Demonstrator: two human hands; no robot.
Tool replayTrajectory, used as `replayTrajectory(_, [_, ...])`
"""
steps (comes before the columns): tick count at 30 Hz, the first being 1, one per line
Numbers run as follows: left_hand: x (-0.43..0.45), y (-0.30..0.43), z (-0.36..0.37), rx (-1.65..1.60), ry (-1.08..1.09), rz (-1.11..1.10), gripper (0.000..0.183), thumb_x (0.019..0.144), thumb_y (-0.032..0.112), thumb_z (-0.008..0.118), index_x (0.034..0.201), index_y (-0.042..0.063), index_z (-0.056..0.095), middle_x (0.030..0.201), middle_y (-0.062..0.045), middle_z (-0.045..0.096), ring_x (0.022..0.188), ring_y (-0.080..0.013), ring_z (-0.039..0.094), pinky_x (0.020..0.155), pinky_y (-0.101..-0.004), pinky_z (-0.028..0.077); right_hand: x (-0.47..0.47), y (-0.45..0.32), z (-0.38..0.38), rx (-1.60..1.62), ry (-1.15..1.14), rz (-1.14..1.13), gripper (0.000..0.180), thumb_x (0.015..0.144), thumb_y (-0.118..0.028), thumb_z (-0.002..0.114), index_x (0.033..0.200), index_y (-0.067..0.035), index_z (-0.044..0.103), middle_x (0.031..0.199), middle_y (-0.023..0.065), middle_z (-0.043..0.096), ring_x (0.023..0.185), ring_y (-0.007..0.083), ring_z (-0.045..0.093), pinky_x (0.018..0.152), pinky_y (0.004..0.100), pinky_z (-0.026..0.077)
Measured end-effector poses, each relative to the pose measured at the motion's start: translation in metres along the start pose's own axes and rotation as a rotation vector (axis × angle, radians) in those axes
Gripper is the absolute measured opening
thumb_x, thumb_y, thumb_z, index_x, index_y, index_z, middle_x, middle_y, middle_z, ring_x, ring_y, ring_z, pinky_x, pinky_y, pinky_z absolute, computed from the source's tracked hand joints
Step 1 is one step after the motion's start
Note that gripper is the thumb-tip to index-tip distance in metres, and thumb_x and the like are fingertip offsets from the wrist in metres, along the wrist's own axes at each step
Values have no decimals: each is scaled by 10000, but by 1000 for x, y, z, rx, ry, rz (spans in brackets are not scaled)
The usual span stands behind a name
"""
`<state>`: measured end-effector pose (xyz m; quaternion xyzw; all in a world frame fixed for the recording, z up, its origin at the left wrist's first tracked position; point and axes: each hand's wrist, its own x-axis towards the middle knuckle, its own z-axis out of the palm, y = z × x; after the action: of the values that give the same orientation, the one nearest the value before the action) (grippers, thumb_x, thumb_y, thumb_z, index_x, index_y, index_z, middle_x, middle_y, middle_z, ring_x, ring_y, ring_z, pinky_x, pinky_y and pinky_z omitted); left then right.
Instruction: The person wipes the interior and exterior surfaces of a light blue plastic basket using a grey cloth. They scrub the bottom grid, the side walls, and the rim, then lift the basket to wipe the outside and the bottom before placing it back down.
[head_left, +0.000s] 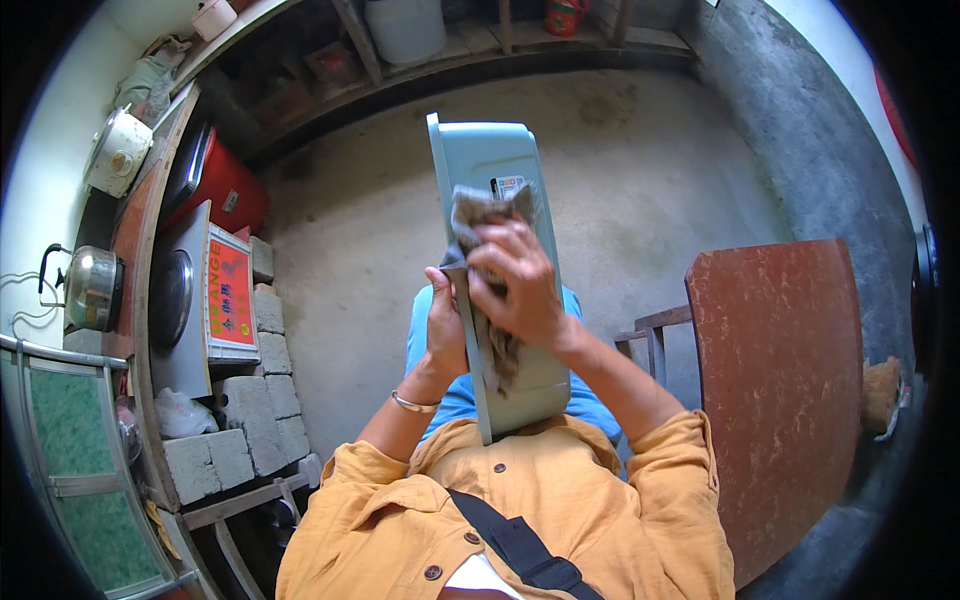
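Observation:
A light blue plastic storage bin (491, 154) is tipped on its side across my lap, its rim toward the left. My left hand (448, 326) grips that rim, thumb up along the edge. A crumpled brown-grey cloth (499, 206) is bunched under my right hand (517, 277), pressed to the bin's outer side. Part of the cloth hangs down the bin's side below my fingers. A small printed label (510, 185) on the bin shows just above the cloth. The inside of the bin is hidden from me.
At right stands a reddish-brown tabletop (780, 390). Along the left, a wooden counter (135, 240) carries a steel kettle (91, 289) and a rice cooker (120, 154). Concrete blocks (247, 420) and a printed orange-red carton (231, 292) sit below. A white bucket (405, 30) stands on the back shelf.

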<state>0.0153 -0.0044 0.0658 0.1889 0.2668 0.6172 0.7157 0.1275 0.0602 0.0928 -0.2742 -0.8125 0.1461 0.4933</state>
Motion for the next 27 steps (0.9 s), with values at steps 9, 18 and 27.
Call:
replayTrajectory(9, [2, 4, 15, 4, -81, -74, 782, 921, 642, 139, 1417, 61, 309, 1380, -117, 426, 1265, -242, 429, 1071, -400, 356, 38, 30, -4, -33, 25, -92, 121, 759, -65, 616, 875, -39, 594, 1023, 156, 618, 1004, 350, 570, 981, 453, 406])
replayTrajectory(18, [1, -1, -10, 494, 9, -87, 697, 832, 625, 515, 1172, 17, 548, 984, -28, 634, 830, -101, 605, 688, -254, 530, 140, 79, -9, -6, -110, 323, 299, 734, -328, 621, 964, -137, 619, 912, 122, 667, 862, 301, 649, 768, 440, 499])
replayTrajectory(27, [23, -7, -23, 548, -98, 158, 357, 896, 371, 624, 1058, 54, 588, 838, 64, 598, 730, -33, 520, 630, -209, 457, 138, 48, -35, -74, 124, -55, 280, 710, -208, 626, 977, -127, 616, 924, 117, 653, 849, 334, 625, 805, 444, 470])
